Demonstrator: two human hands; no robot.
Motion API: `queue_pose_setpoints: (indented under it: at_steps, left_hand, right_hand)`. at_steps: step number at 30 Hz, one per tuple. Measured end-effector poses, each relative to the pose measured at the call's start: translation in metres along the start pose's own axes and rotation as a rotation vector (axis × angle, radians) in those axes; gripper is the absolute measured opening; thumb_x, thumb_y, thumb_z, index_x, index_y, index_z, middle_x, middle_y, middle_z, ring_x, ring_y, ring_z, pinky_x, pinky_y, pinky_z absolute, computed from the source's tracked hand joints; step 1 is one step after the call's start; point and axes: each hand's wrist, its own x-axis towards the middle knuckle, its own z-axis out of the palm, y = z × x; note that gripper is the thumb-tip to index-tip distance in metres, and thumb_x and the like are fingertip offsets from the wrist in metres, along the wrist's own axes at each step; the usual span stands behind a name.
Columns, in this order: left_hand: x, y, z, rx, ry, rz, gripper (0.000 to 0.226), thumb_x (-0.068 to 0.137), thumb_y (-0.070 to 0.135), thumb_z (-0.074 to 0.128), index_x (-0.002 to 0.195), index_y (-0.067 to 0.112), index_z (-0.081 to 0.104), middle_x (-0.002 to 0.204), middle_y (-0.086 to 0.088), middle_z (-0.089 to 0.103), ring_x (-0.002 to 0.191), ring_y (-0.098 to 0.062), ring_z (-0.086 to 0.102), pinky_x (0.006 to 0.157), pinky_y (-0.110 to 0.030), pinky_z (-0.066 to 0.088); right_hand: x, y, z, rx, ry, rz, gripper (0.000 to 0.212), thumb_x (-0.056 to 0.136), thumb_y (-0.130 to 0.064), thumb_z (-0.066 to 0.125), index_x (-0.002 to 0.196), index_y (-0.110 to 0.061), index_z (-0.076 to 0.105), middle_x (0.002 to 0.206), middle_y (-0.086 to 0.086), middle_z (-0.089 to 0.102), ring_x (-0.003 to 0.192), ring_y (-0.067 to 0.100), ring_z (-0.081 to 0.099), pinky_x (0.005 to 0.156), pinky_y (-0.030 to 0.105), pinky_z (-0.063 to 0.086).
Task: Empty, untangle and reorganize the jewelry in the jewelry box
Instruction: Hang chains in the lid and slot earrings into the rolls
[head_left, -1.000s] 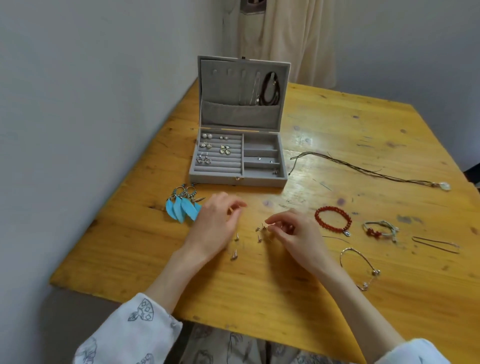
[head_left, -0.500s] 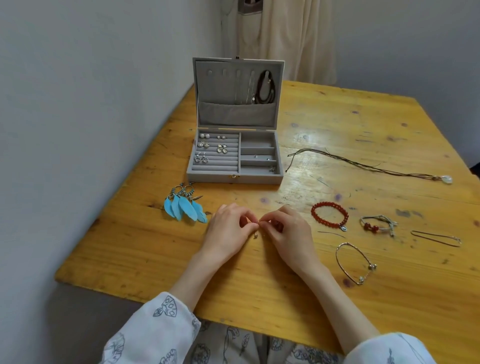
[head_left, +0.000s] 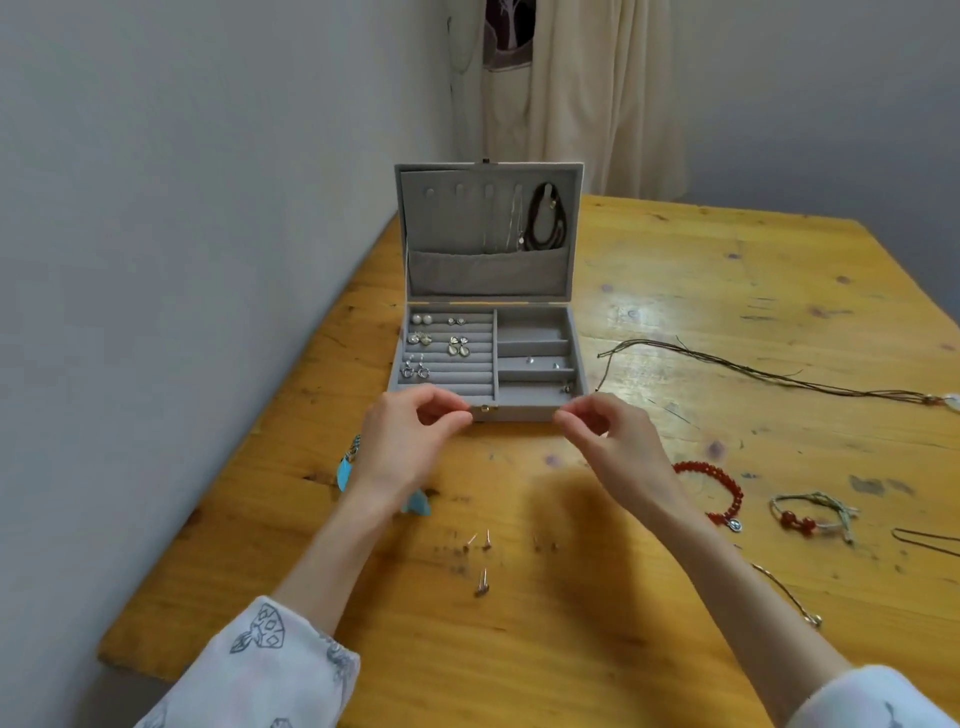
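On the wooden table (head_left: 675, 291) my grey jewelry box (head_left: 488, 358) stands open just beyond my left hand (head_left: 402, 452) and right hand (head_left: 615, 452), each with fingertips pinched together on something I cannot make out, above loose stud earrings (head_left: 483, 582).

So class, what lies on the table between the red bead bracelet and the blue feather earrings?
In the head view, small stud earrings lie between red bead bracelet and blue feather earrings.

I see both hands raised before the open grey jewelry box (head_left: 491, 358), left hand (head_left: 402, 449) and right hand (head_left: 615, 449) pinching fingertips, loose studs (head_left: 483, 582) on the desk (head_left: 727, 291).
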Motion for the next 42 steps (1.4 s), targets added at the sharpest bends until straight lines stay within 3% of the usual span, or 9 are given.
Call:
queue_pose_setpoints:
  at_steps: [4, 9, 13, 16, 19, 24, 33, 42]
  left_hand:
    - [0.042, -0.004, -0.002, 0.137, 0.046, 0.035, 0.003, 0.076, 0.021, 0.072, 0.077, 0.023, 0.070, 0.070, 0.019, 0.060, 0.067, 0.004, 0.055, 0.060, -0.004, 0.041]
    - [0.083, -0.021, 0.004, 0.425, 0.061, 0.023, 0.015, 0.075, 0.035, 0.070, 0.088, 0.026, 0.072, 0.097, 0.006, 0.052, 0.103, -0.015, 0.036, 0.083, -0.026, 0.027]
    - [0.100, -0.029, 0.006, 0.520, 0.003, 0.044, 0.017, 0.076, 0.039, 0.068, 0.090, 0.029, 0.071, 0.109, 0.001, 0.055, 0.108, -0.019, 0.034, 0.084, -0.031, 0.024]
    - [0.105, -0.033, 0.007, 0.557, 0.004, 0.058, 0.019, 0.076, 0.040, 0.068, 0.091, 0.029, 0.071, 0.111, 0.001, 0.056, 0.107, -0.019, 0.033, 0.079, -0.029, 0.019]
    - [0.109, -0.036, 0.000, 0.611, 0.003, 0.064, 0.019, 0.076, 0.041, 0.067, 0.089, 0.027, 0.071, 0.108, 0.001, 0.054, 0.105, -0.019, 0.032, 0.077, -0.028, 0.017]
    - [0.116, -0.034, -0.006, 0.668, -0.107, 0.073, 0.022, 0.078, 0.044, 0.064, 0.092, 0.028, 0.070, 0.105, 0.003, 0.051, 0.108, -0.020, 0.030, 0.077, -0.030, 0.017]
    - [0.117, -0.033, -0.003, 0.668, -0.182, 0.103, 0.020, 0.085, 0.040, 0.057, 0.097, 0.029, 0.070, 0.109, 0.002, 0.050, 0.110, -0.021, 0.029, 0.079, -0.032, 0.017]
    - [0.122, -0.027, -0.008, 0.798, -0.241, 0.100, 0.029, 0.083, 0.050, 0.054, 0.098, 0.031, 0.069, 0.112, 0.000, 0.049, 0.112, -0.022, 0.030, 0.080, -0.033, 0.018]
  right_hand:
    - [0.046, -0.016, 0.015, -0.031, -0.031, -0.033, 0.007, 0.086, -0.023, 0.060, 0.081, -0.021, 0.064, 0.070, -0.014, 0.056, 0.065, -0.002, 0.049, 0.057, 0.009, 0.038]
    - [0.090, -0.023, 0.040, -0.162, -0.081, -0.049, 0.019, 0.085, -0.030, 0.061, 0.091, -0.013, 0.070, 0.071, -0.011, 0.055, 0.066, -0.001, 0.049, 0.057, 0.014, 0.035]
    - [0.108, -0.019, 0.054, -0.217, -0.082, 0.005, 0.023, 0.083, -0.034, 0.061, 0.091, -0.015, 0.071, 0.085, 0.000, 0.068, 0.085, 0.014, 0.061, 0.079, 0.030, 0.046]
    - [0.113, -0.017, 0.064, -0.247, -0.088, 0.013, 0.023, 0.084, -0.036, 0.060, 0.092, -0.019, 0.072, 0.090, 0.002, 0.070, 0.096, 0.021, 0.059, 0.090, 0.045, 0.044]
    - [0.117, -0.020, 0.075, -0.303, -0.082, -0.017, 0.021, 0.084, -0.040, 0.057, 0.088, -0.026, 0.072, 0.081, -0.004, 0.063, 0.101, 0.024, 0.054, 0.087, 0.038, 0.038]
    - [0.120, -0.025, 0.088, -0.405, -0.053, -0.036, 0.020, 0.087, -0.036, 0.054, 0.091, -0.027, 0.072, 0.096, -0.001, 0.069, 0.106, 0.023, 0.049, 0.078, 0.035, 0.023]
    - [0.118, -0.027, 0.088, -0.441, -0.078, -0.004, 0.021, 0.088, -0.036, 0.053, 0.090, -0.026, 0.072, 0.094, 0.000, 0.069, 0.105, 0.024, 0.049, 0.078, 0.036, 0.021]
    - [0.110, -0.025, 0.093, -0.435, 0.006, -0.042, 0.017, 0.086, -0.035, 0.058, 0.091, -0.024, 0.071, 0.099, 0.002, 0.061, 0.102, 0.023, 0.046, 0.077, 0.034, 0.021]
